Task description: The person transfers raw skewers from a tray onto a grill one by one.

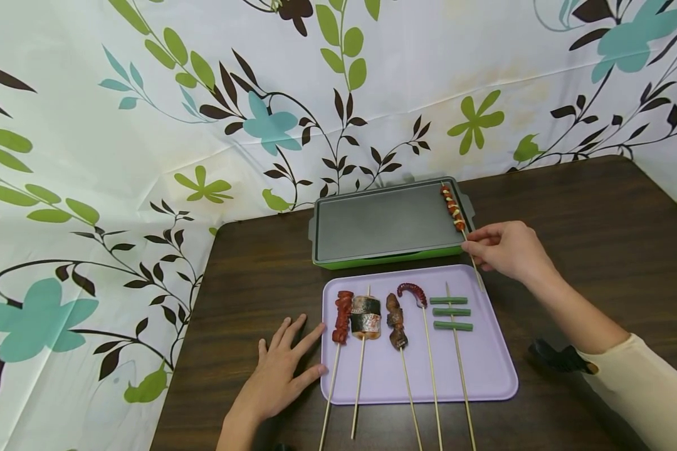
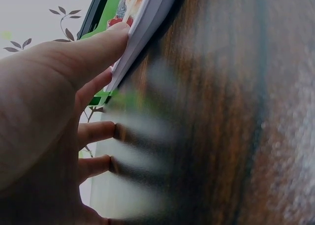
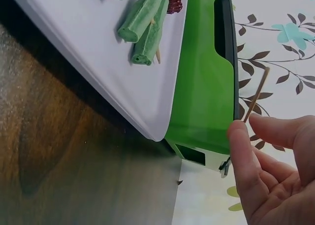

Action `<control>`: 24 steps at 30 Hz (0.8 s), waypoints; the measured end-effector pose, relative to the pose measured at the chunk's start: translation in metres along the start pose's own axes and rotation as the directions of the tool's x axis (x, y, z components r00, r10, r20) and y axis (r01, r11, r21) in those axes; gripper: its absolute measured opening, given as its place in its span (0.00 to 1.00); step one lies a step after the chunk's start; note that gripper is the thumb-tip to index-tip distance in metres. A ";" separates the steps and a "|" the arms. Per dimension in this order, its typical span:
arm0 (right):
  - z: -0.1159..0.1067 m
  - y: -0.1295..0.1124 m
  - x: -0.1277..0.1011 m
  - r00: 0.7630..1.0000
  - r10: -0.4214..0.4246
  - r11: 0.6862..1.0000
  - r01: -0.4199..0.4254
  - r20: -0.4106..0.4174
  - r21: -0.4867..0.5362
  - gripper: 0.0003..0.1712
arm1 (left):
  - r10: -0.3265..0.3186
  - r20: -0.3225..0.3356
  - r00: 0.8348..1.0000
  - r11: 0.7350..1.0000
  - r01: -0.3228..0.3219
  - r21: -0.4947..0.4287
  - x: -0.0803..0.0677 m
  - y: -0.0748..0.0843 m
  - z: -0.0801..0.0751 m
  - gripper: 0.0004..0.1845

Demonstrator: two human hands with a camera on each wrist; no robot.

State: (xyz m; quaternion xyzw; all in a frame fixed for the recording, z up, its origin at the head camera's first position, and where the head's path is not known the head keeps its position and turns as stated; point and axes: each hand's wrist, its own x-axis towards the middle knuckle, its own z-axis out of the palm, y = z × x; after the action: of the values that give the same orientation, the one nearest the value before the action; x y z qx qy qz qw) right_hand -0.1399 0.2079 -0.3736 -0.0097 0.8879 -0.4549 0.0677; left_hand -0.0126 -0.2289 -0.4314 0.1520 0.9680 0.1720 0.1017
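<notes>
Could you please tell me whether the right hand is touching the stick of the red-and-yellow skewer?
Touching: the right wrist view shows the right hand pinching the stick between thumb and finger.

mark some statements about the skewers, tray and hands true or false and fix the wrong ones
1. The right hand pinches the stick of a skewer. True.
2. The griddle has red sides. False: the griddle has green sides.
3. The left hand is at the edge of the purple tray. True.
4. The tentacle skewer lies furthest left on the tray. False: the bright-red skewer does.
5. One skewer on the tray carries three green pieces. True.
</notes>
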 end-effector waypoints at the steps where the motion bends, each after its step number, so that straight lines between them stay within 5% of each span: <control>1: -0.001 0.000 -0.001 1.000 -0.001 1.000 0.001 -0.002 0.001 0.25 | -0.001 0.001 1.000 1.000 0.001 0.000 0.000 0.000 0.000 0.37; 24: -0.011 0.015 -0.066 1.000 -0.007 0.999 0.008 0.025 -0.034 0.28 | 0.023 -0.019 1.000 1.000 -0.023 -0.013 0.000 -0.001 0.001 0.37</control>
State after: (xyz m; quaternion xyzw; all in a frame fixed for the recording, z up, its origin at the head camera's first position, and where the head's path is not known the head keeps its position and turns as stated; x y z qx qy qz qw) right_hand -0.0752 0.2309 -0.3725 -0.0196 0.8947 -0.4396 0.0767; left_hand -0.0131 -0.2296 -0.4324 0.1607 0.9660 0.1808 0.0916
